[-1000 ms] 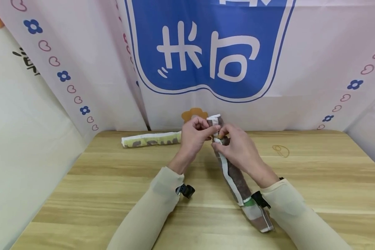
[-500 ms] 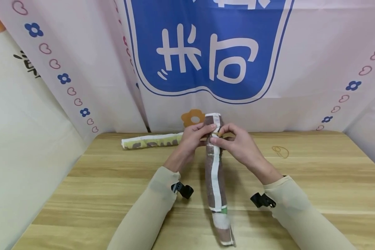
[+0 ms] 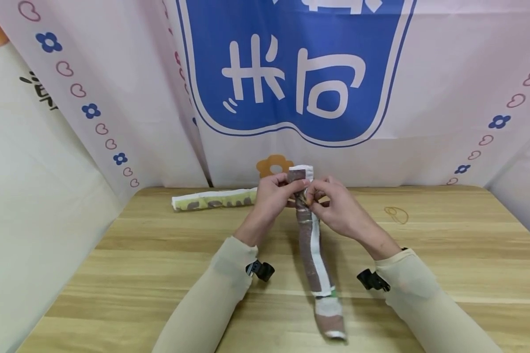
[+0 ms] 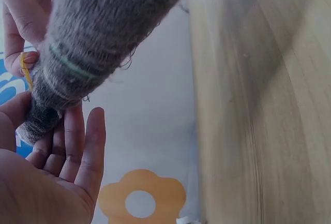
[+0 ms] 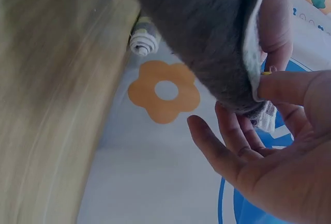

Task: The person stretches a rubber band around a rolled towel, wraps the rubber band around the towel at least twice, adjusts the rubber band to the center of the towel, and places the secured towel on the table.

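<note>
A long rolled towel (image 3: 309,245), grey-brown with a white edge strip, slants from between both hands toward the near side of the table. My left hand (image 3: 269,198) holds it near its far end, with the thumb on top and fingers beneath in the left wrist view. My right hand (image 3: 342,208) pinches at the same spot, its fingertips against the roll. A yellow rubber band (image 4: 27,71) loops over a right-hand finger and runs to the roll's narrowed end. In the right wrist view, the roll hides part of the left hand (image 5: 276,22).
A second rolled towel (image 3: 214,199), yellow-green with grey patches, lies along the table's back edge on the left. A loose thin rubber band (image 3: 396,214) lies at the right on the wooden table (image 3: 128,274). A printed cloth (image 3: 424,157) hangs right behind the table.
The roll's near end swung left, then slightly back right, and the roll turned so its white strip faces right. My right fingers moved in closer to the left thumb.
</note>
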The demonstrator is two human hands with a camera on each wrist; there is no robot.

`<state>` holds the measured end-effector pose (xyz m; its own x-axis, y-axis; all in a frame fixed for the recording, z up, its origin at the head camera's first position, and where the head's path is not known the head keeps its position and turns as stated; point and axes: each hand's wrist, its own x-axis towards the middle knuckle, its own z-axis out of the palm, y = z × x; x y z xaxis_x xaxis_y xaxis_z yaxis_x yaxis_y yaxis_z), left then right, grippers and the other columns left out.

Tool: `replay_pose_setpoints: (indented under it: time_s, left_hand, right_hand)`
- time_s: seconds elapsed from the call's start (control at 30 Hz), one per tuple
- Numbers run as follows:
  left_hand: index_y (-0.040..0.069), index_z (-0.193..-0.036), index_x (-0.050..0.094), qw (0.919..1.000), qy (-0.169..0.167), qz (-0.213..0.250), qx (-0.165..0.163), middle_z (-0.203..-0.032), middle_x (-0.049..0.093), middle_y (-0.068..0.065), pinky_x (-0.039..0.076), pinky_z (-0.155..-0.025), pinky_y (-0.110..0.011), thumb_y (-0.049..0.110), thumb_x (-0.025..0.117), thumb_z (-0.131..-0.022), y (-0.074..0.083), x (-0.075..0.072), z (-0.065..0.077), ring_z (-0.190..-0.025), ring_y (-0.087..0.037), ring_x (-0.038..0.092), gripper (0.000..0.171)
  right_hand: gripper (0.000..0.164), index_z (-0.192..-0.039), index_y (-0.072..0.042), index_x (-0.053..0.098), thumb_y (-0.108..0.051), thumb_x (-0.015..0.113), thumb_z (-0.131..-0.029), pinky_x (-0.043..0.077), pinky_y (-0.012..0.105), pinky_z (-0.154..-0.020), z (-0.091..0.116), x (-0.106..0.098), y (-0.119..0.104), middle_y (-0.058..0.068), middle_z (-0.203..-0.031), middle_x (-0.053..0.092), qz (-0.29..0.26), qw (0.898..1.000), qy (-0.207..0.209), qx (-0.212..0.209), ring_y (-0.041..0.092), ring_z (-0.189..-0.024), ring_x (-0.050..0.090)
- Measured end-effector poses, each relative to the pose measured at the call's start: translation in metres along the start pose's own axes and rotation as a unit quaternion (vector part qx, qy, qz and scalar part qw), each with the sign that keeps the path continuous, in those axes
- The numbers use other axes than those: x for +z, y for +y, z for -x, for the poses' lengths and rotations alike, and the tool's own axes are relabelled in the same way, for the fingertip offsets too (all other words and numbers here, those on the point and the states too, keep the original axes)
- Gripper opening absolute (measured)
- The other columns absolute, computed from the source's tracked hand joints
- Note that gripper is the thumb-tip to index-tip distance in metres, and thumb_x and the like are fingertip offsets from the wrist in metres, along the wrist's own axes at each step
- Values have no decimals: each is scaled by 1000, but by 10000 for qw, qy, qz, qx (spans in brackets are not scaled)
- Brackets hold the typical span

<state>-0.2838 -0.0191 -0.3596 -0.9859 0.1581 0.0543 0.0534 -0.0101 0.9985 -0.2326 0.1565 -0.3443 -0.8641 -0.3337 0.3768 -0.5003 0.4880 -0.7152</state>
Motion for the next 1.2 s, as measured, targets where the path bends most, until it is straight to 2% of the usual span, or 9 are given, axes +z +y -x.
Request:
replay_pose_setpoints:
  time_s: [0.2, 0.37, 0.53, 0.63, 0.77, 0.83, 0.97, 1.07, 1.2]
  left_hand:
    - [5, -98, 78, 9999, 115, -87, 1, -91, 72, -8, 63, -68, -34, 23, 85, -93, 0, 0, 1, -74, -18, 70, 20]
    - [5, -91, 75, 9985, 414, -277, 247, -86, 69, -5, 62, -64, -31, 25, 87, -90, 4, -1, 2, -71, -15, 66, 23]
    - [6, -89, 72, 9963, 457, -510, 515, -86, 68, -5, 57, -62, -28, 28, 88, -89, 5, 0, 5, -73, -14, 63, 27]
    - [6, -98, 73, 9980, 149, -281, 555, -92, 69, -5, 59, -66, -29, 27, 84, -93, 2, -2, 5, -80, -15, 64, 25]
    - [1, -117, 69, 9966, -552, 389, 474, -105, 70, -6, 61, -77, -32, 21, 71, -100, -1, -5, 1, -94, -16, 67, 26]
    - [0, -121, 68, 9944, -740, 617, 430, -107, 71, -7, 61, -80, -34, 18, 69, -100, -2, -7, 0, -97, -17, 68, 27]
    - [-1, -113, 68, 9931, -671, 845, 458, -101, 74, -10, 64, -80, -38, 12, 73, -99, -3, -9, -2, -89, -18, 72, 19]
    - [1, -99, 66, 9941, -440, 870, 484, -90, 71, -7, 64, -75, -37, 9, 77, -97, -4, -8, -2, -82, -16, 71, 13]
    - [7, -90, 59, 9962, -102, 707, 491, -79, 63, -1, 64, -67, -35, 10, 80, -94, -2, -4, -2, -77, -14, 69, 21]
  right_hand:
    - [20, -94, -5, 65, 15, 61, -95, 57, 49, -88, 0, 1, -1, 16, -105, 61, 336, 9994, 17, 57, 38, -106, 64]
    - [7, -104, -3, 64, -1, 67, -97, 59, 48, -86, -2, 2, -8, 17, -112, 64, 612, 9963, 60, 593, 38, -105, 69]
    - [26, -103, -7, 61, -22, 81, -96, 59, 40, -75, 0, 2, -14, 12, -108, 66, 734, 9922, 4, 1007, 30, -96, 69]
    - [25, -102, -6, 61, -19, 81, -96, 57, 38, -70, 1, 2, -13, 12, -104, 67, 526, 9932, 144, 1024, 28, -89, 67]
    - [21, -104, -3, 61, -13, 78, -97, 58, 37, -72, 0, 0, -9, 15, -107, 68, -190, 9919, 390, 1197, 30, -91, 69]
    - [21, -106, -2, 61, -12, 77, -97, 58, 36, -75, -1, -2, -8, 16, -109, 67, -534, 9887, 458, 1321, 29, -93, 70]
    - [18, -106, -2, 61, -8, 75, -97, 56, 34, -74, -2, -3, -5, 16, -111, 65, -933, 9851, 387, 1392, 25, -90, 68]
    - [15, -106, -3, 60, -2, 72, -98, 53, 35, -73, -1, -2, -3, 15, -114, 64, -1002, 9878, 291, 1155, 26, -90, 67]
    - [14, -105, -4, 59, 3, 69, -99, 53, 39, -75, -1, -1, -2, 16, -117, 63, -896, 9924, 282, 790, 31, -97, 69]
